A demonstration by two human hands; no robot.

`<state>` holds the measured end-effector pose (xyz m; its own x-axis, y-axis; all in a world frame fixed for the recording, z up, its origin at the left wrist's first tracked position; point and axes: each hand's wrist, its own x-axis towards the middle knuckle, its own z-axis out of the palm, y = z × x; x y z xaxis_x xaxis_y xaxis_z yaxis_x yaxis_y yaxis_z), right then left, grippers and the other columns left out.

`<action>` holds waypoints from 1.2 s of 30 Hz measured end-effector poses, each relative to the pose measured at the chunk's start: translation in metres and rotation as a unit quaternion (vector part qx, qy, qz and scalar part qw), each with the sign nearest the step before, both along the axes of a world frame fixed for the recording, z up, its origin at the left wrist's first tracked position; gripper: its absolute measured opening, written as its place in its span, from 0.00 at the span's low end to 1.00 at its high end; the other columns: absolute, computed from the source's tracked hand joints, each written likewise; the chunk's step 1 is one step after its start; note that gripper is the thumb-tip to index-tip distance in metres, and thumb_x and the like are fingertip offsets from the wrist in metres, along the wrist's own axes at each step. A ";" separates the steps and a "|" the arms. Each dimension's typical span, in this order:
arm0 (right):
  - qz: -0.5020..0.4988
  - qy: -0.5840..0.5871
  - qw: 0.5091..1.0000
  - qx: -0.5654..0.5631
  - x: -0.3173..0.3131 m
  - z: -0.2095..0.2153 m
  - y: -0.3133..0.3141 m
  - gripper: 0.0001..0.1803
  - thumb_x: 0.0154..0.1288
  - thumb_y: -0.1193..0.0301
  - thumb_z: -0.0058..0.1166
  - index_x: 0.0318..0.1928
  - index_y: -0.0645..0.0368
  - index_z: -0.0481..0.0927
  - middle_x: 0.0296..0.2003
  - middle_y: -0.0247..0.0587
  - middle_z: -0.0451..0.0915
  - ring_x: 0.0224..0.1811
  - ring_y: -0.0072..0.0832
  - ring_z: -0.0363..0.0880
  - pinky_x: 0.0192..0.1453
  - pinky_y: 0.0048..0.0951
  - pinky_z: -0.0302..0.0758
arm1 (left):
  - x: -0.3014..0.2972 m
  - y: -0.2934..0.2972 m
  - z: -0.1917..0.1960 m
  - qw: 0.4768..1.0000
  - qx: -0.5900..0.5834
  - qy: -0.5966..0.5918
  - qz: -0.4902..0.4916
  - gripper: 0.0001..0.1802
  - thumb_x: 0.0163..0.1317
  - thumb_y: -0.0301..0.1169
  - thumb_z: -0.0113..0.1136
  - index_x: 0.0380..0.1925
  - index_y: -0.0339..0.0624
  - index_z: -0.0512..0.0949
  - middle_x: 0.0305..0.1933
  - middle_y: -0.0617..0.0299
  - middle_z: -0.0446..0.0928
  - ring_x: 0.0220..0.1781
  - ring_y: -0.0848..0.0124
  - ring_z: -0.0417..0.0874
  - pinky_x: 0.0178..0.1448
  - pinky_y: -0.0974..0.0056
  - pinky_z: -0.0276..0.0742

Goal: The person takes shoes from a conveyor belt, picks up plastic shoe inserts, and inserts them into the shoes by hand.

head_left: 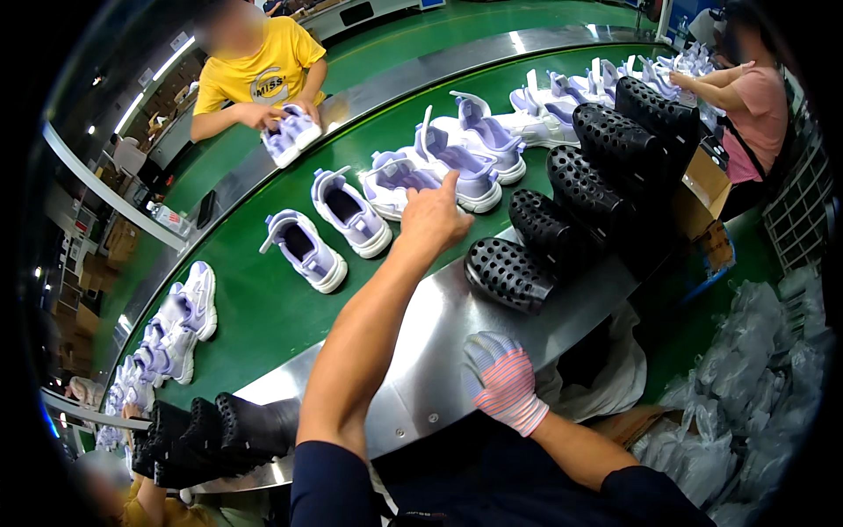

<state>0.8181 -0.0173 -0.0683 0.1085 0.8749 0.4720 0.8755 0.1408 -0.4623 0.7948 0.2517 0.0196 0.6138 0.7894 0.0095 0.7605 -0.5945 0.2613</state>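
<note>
My bare left hand (435,215) reaches over the green conveyor belt (263,338), one finger stretched out and the thumb apart. It is at the near side of a white and lilac sneaker (395,183) and a second sneaker (465,183); whether it touches them I cannot tell. Two more such sneakers, one (351,211) and another (306,252), stand to its left with straps raised. My right hand (502,379), in a striped glove with grey fingertips, is over the metal edge (421,369) with loosely bent fingers. Nothing shows in it.
Black perforated shoe forms (509,274) stand in a row on the right ledge; more black forms (255,422) are at the lower left. Sneakers line the belt both ways. Across it, a person in yellow (263,70) handles sneakers. Clear plastic bags (711,422) pile up at right.
</note>
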 end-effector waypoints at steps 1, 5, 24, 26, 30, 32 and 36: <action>0.007 0.010 1.000 0.002 0.001 0.002 0.000 0.19 0.63 0.61 0.64 0.49 0.60 0.85 0.50 0.47 0.85 0.55 0.44 0.82 0.61 0.45 0.77 | 0.016 0.004 0.001 1.000 0.007 0.020 -0.008 0.46 0.59 0.48 0.72 0.75 0.47 0.65 0.52 0.37 0.85 0.56 0.41 0.84 0.65 0.45 0.77; 0.005 0.006 1.000 0.002 0.000 0.008 0.006 0.16 0.64 0.62 0.63 0.47 0.59 0.86 0.49 0.45 0.85 0.54 0.42 0.83 0.59 0.43 0.78 | 0.053 0.029 -0.006 0.990 -0.099 0.051 0.090 0.41 0.58 0.51 0.71 0.68 0.42 0.75 0.58 0.46 0.86 0.68 0.47 0.81 0.66 0.51 0.80; 0.069 0.243 0.965 0.064 0.042 0.049 -0.042 0.11 0.64 0.71 0.66 0.47 0.58 0.86 0.42 0.48 0.87 0.43 0.46 0.86 0.50 0.40 0.81 | -0.134 -0.174 0.174 0.993 0.027 -0.108 0.039 0.19 0.61 0.46 0.75 0.38 0.41 0.85 0.30 0.48 0.84 0.36 0.50 0.85 0.43 0.48 0.77; -0.018 0.255 0.957 0.138 0.081 0.102 -0.056 0.10 0.66 0.77 0.63 0.47 0.59 0.85 0.36 0.44 0.85 0.39 0.39 0.85 0.45 0.36 0.81 | -0.166 -0.204 0.148 0.995 0.036 -0.087 0.043 0.17 0.59 0.43 0.76 0.38 0.44 0.86 0.31 0.51 0.84 0.37 0.53 0.83 0.44 0.50 0.77; -0.186 0.047 0.950 0.245 0.171 0.174 -0.009 0.19 0.66 0.69 0.70 0.54 0.62 0.80 0.44 0.46 0.81 0.46 0.42 0.81 0.52 0.38 0.78 | -0.224 -0.247 0.047 0.995 0.024 -0.019 0.091 0.18 0.55 0.41 0.78 0.41 0.44 0.86 0.30 0.51 0.82 0.38 0.51 0.81 0.44 0.48 0.77; -0.251 -0.176 0.922 0.238 0.230 0.190 0.005 0.27 0.64 0.59 0.71 0.57 0.61 0.80 0.54 0.52 0.82 0.54 0.52 0.80 0.60 0.47 0.77 | -0.212 -0.267 0.036 0.996 0.014 0.021 0.089 0.22 0.54 0.39 0.79 0.47 0.43 0.85 0.37 0.49 0.83 0.43 0.49 0.81 0.50 0.48 0.78; -0.270 -0.238 0.929 0.085 0.244 0.178 0.061 0.25 0.65 0.56 0.67 0.55 0.59 0.81 0.50 0.47 0.82 0.54 0.47 0.79 0.61 0.47 0.77 | -0.222 -0.298 0.058 0.975 0.133 -0.055 0.167 0.27 0.53 0.34 0.79 0.53 0.42 0.83 0.51 0.47 0.81 0.52 0.49 0.80 0.57 0.51 0.77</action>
